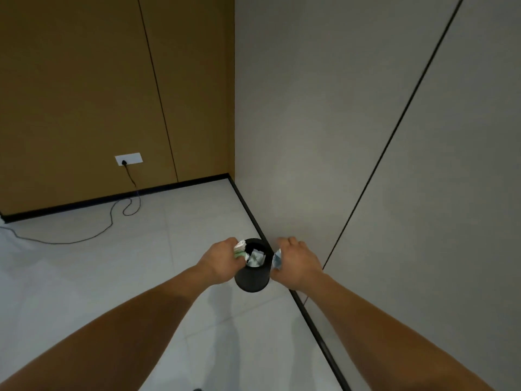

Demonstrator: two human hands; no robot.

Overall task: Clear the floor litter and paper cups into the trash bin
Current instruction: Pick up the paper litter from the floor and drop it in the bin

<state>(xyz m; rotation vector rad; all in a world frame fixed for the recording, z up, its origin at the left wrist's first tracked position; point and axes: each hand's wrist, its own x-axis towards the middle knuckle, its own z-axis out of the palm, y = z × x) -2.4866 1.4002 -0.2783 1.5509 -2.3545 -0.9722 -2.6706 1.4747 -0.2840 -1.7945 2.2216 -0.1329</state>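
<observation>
Arms stretched forward — left hand [218, 265] and right hand [297, 262], fingers [229, 241] gripping litter [240, 247].

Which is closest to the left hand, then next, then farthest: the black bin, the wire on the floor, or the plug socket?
1. Black bin, right beside the left hand.
2. Wire, on the floor to the left.
3. Plug socket, up on the brown wall.

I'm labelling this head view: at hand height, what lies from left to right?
Left hand → crumpled white-green paper it grips → black cylindrical trash bin → crumpled white paper wad → right hand gripping it.
</observation>
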